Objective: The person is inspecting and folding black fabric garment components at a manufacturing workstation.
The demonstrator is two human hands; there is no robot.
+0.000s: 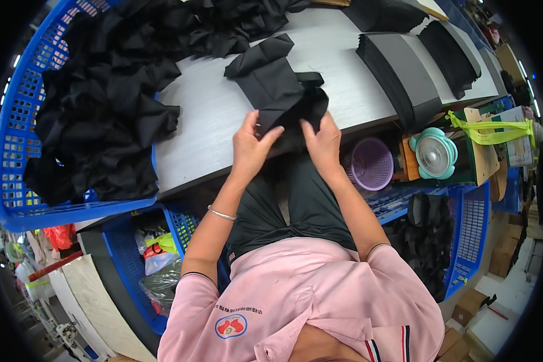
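Note:
A folded black fabric piece [273,86] lies across the near edge of the grey table [196,142], its far part flat and its near right part bunched up. My left hand [251,146] grips its near left edge, the thumb on top and the fingers partly behind the cloth. On the other side my right hand [324,145] pinches the near right part, thumb against the fabric and fingertips hidden at the fold. Between the two hands the dark cloth hangs down toward my lap.
A blue basket [78,218] heaped with black fabric pieces [111,120] stands at the left. Stacked black panels [404,69] lie at the right. Below the table edge are a purple basket [371,164], a small turquoise fan [435,154] and another blue crate [472,223].

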